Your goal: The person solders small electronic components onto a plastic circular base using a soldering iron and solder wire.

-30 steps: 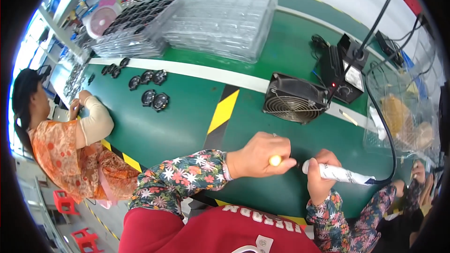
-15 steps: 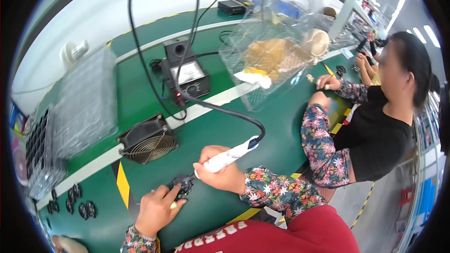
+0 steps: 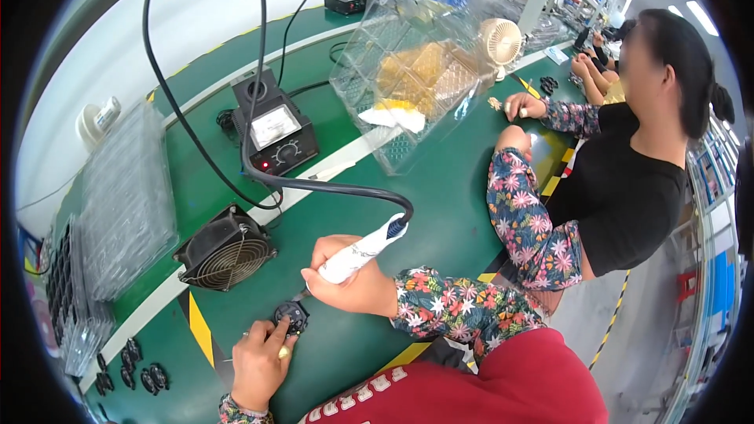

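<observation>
My right hand (image 3: 357,289) grips a soldering iron (image 3: 363,253) by its white-wrapped handle, with the black cable rising from the top end. The iron's tip points down left and meets, or nearly meets, the upper edge of a small round black part (image 3: 292,318) on the green bench. Holding that part from its lower left is my left hand (image 3: 261,361), fingertips against it. A ring shows on one finger, and something pale yellow sits by the thumb. What the tip touches is too small to make out.
A soldering station (image 3: 276,127) stands behind a black fan (image 3: 228,253) with a wire guard. Clear plastic trays (image 3: 129,204) are stacked at left; more clear trays (image 3: 400,137) lie at the back. Several black parts (image 3: 155,378) sit lower left. A co-worker (image 3: 636,173) works at right.
My view has shifted, so most of the scene appears farther left. Both hands keep their holds on the soldering iron and the black part, which now looks turned slightly.
</observation>
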The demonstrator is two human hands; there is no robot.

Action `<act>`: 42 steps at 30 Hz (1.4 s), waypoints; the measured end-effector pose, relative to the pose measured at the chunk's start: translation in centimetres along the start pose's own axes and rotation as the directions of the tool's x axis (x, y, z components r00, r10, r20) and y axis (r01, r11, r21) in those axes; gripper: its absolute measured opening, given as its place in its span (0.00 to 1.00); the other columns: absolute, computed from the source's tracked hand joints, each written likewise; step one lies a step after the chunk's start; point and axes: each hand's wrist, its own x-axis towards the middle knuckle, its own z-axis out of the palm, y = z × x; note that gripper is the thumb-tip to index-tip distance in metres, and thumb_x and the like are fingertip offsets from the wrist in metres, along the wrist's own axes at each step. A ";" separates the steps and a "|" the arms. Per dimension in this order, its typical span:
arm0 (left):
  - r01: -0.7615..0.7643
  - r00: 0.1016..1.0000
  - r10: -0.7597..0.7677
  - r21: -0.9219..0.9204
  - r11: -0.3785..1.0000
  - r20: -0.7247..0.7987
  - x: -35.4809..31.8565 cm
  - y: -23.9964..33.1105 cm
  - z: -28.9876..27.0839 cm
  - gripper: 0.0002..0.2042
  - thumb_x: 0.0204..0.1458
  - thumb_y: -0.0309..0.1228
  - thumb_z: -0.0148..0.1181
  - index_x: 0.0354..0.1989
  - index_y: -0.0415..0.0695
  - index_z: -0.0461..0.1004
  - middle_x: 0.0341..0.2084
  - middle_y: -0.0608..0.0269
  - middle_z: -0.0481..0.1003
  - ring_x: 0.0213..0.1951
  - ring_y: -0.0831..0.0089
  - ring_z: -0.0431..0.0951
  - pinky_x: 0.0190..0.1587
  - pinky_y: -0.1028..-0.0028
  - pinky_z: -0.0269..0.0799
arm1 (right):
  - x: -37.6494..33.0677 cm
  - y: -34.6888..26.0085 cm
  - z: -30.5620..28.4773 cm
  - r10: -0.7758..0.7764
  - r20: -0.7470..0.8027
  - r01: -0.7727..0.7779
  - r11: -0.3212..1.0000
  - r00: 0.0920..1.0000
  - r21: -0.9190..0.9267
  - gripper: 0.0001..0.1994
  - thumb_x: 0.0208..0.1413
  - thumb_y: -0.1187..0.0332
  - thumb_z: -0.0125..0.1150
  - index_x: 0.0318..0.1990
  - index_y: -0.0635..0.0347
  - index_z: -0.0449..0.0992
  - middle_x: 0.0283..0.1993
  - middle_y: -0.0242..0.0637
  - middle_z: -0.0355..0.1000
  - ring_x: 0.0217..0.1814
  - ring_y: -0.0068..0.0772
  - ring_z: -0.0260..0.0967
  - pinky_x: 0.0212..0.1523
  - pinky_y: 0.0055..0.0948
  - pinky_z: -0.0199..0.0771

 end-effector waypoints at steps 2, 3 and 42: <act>0.066 0.998 -0.066 0.001 0.998 0.005 -0.7 0.0 -0.3 0.15 0.39 0.30 0.64 0.38 0.43 0.75 0.26 0.62 0.67 0.21 0.65 0.71 0.24 0.69 0.67 | 0.0 0.3 0.6 -0.009 0.016 0.009 1.000 1.000 0.010 0.12 0.43 0.75 0.60 0.17 0.58 0.62 0.16 0.30 0.60 0.16 0.23 0.57 0.17 0.26 0.53; 0.091 0.996 -0.092 0.011 0.996 0.014 -0.6 0.1 -0.4 0.15 0.39 0.30 0.64 0.38 0.43 0.75 0.26 0.62 0.67 0.21 0.65 0.71 0.24 0.69 0.67 | 0.1 0.6 0.6 -0.053 0.006 0.053 0.998 0.999 0.020 0.11 0.43 0.75 0.61 0.18 0.59 0.63 0.16 0.30 0.60 0.16 0.23 0.57 0.17 0.25 0.53; -0.012 0.997 0.005 -0.077 0.997 -0.083 -0.6 -1.0 0.2 0.10 0.41 0.30 0.62 0.34 0.45 0.76 0.27 0.63 0.69 0.21 0.69 0.72 0.25 0.72 0.71 | -1.2 0.8 1.3 0.098 0.171 -0.083 0.992 0.980 -0.095 0.10 0.45 0.80 0.54 0.20 0.61 0.61 0.18 0.28 0.59 0.19 0.16 0.52 0.20 0.19 0.53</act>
